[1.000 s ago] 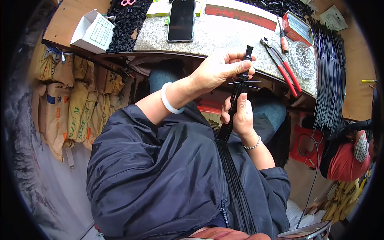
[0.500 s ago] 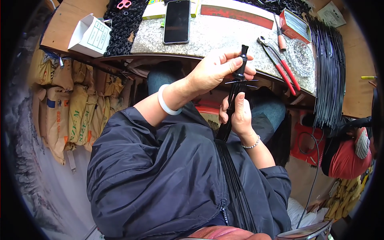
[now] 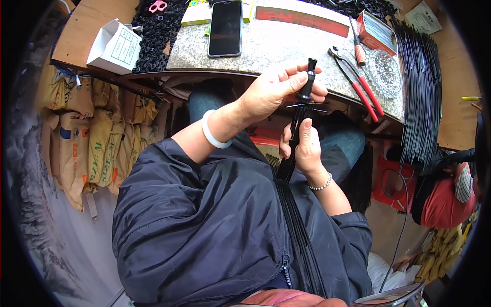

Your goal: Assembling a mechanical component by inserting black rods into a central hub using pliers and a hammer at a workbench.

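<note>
Here, left grip [image 3: 268,92] pinching black handle [image 3: 308,86], right of frame's centre; right grip [image 3: 309,149] wrapped around black bundle [image 3: 295,204] below (likely steadying it). Pliers [image 3: 360,86] on counter [image 3: 286,48], upper right, presumably for easy reach.

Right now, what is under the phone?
A yellow box shows on both sides of the phone near its top, a speckled board further down. The part the phone covers is hidden.

Dark navy jacket [image 3: 174,220] of smooth, creased, faintly glossy cloth, filling the lower centre of the frame; front zip [image 3: 286,267] with pale teeth, bottom centre; loose sleeves [image 3: 153,166] ending near the elbows; plain white bangle [image 3: 206,127], left wrist [image 3: 232,115]; beaded silvery bracelet [image 3: 321,188], right wrist [image 3: 317,176]; blue jeans [image 3: 345,146], centre right
</note>
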Motion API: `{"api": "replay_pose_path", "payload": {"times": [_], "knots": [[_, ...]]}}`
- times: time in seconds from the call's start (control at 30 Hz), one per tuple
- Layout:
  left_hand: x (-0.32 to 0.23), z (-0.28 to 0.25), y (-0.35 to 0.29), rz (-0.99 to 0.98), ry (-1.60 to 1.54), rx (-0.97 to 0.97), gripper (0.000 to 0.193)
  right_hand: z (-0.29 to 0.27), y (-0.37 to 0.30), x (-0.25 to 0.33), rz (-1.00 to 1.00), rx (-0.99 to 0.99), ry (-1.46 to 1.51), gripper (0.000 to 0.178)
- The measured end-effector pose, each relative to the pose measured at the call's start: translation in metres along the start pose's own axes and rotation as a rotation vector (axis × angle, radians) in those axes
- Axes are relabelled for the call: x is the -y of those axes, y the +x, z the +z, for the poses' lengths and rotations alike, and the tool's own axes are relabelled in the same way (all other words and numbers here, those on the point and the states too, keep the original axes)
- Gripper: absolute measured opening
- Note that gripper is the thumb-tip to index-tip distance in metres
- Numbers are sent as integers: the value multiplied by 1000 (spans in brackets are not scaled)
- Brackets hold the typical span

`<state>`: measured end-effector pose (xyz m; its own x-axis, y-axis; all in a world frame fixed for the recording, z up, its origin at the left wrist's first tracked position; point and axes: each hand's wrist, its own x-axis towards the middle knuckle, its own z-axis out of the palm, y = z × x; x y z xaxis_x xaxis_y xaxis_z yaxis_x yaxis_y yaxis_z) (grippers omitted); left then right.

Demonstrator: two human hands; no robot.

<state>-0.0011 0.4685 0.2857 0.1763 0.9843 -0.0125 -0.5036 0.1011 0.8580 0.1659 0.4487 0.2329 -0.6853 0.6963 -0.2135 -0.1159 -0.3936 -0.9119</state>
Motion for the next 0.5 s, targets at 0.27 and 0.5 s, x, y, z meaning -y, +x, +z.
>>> {"api": "replay_pose_path", "payload": {"times": [0.27, 0.5], "knots": [[2, -2, 3, 33, 17, 70, 42, 0, -1, 0, -10, -7, 20, 64], [5, -13, 0, -69, 72, 54, 43, 0, -1, 0, -16, -7, -8, 64]]}}
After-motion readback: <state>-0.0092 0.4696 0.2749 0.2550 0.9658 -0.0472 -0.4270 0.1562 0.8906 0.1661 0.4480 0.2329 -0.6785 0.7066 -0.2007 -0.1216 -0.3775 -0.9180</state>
